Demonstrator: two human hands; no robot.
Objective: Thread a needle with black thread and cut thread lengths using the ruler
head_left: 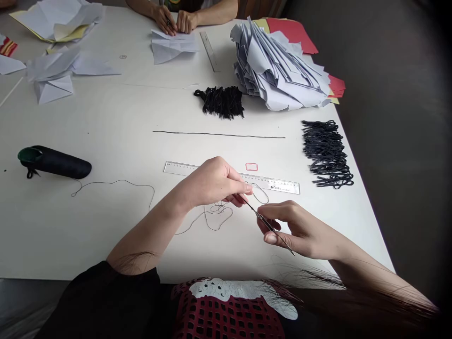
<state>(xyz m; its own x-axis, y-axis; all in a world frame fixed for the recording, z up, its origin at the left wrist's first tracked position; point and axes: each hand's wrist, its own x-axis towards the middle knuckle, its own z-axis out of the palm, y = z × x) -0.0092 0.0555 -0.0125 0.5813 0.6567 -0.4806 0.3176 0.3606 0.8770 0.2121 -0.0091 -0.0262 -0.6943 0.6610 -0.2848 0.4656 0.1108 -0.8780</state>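
Note:
My left hand (217, 181) pinches dark thread (154, 190) between thumb and fingertips above a clear ruler (291, 187). A small thread loop (267, 197) sticks out on the right of the fingertips. In my right hand (296, 228) is a slim pair of metal scissors (260, 216), held at a slant with the tips at my left fingertips. Whether the blades touch the thread is too small to tell. Under my left hand the thread lies in loose coils, then runs left to a black thread cone (63, 161) lying on its side.
A straight cord (219, 134) lies beyond the ruler on the white table (116, 127). Black looped cords lie in a bundle (224, 102) and a row (326, 153). Folded papers (278, 66) are piled at back right. Across the table, another person's hands (176, 21) rest on paper.

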